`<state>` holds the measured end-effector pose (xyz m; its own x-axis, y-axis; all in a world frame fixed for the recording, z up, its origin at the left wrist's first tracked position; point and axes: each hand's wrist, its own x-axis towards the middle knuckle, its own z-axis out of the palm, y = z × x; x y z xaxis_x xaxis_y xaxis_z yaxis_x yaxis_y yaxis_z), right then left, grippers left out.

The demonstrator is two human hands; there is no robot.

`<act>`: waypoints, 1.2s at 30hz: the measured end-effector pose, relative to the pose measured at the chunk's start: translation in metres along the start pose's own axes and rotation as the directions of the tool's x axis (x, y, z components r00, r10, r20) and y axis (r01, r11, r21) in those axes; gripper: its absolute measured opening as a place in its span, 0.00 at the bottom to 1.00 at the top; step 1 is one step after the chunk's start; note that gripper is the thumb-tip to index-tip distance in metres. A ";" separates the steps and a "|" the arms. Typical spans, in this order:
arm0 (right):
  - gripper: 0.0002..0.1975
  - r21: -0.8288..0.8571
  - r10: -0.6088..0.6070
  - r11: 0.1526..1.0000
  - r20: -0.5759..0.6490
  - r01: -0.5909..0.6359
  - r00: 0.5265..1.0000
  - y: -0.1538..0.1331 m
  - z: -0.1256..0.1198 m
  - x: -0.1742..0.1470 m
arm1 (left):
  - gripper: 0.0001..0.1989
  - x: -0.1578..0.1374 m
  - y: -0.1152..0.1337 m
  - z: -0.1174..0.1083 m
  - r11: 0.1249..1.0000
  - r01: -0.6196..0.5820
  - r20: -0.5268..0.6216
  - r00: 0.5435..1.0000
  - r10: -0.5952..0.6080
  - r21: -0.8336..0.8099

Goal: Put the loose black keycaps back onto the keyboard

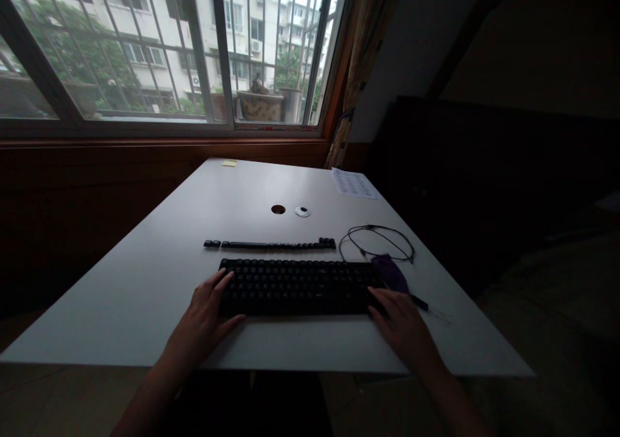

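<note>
A black keyboard [300,288] lies flat on the white desk in front of me. My left hand [208,308] grips its left end, fingers over the corner and thumb along the front edge. At the right end, my right hand [394,317] holds it in the same way, with fingertips on top and thumb at the front. Behind the keyboard, loose black keycaps [329,243] and a long bar key [247,244] are lined up in a row. A purple cloth [390,272] touches the area beside its right rear corner.
Right of the keyboard lie a coiled black cable [378,227] and a black-handled tool with wire ends [419,303]. Farther back are a round desk hole [278,210], its white cover [303,212], a printed sheet [353,183] and a yellow note [229,163]. A window [213,50] rises beyond.
</note>
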<state>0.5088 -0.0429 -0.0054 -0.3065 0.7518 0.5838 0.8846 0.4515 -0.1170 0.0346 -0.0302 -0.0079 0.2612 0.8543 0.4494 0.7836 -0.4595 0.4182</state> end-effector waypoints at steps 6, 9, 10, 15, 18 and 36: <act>0.24 0.057 -0.033 0.998 0.093 0.028 0.995 0.007 0.004 -0.005 | 0.41 0.001 0.001 0.000 1.000 0.013 0.001 1.000 -0.013 -0.005; 0.23 0.057 -0.016 0.998 0.113 0.009 0.993 0.009 0.007 -0.005 | 0.41 0.001 0.001 0.000 1.000 0.014 -0.006 1.000 -0.014 -0.010; 0.23 0.058 -0.015 0.998 0.112 0.008 0.994 0.010 0.007 -0.005 | 0.41 0.001 0.001 0.000 1.000 0.013 -0.010 1.000 -0.013 -0.011; 0.22 0.073 -0.026 0.997 0.094 0.019 0.995 0.008 0.006 0.001 | 0.41 0.001 -0.001 0.000 1.000 -0.011 -0.042 0.999 0.010 -0.012; 0.21 0.079 -0.036 0.996 0.089 0.029 0.995 0.008 0.006 0.003 | 0.41 0.002 -0.002 0.000 1.000 -0.007 -0.045 0.999 0.006 -0.018; 0.17 -0.019 -0.075 0.997 -0.002 0.075 0.997 0.004 0.006 0.002 | 0.39 0.001 -0.005 0.001 1.000 0.022 -0.012 1.000 -0.022 -0.006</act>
<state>0.5099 -0.0362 -0.0097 -0.3712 0.7149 0.5925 0.8655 0.4975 -0.0581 0.0315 -0.0270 -0.0102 0.2370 0.8614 0.4492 0.7856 -0.4419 0.4330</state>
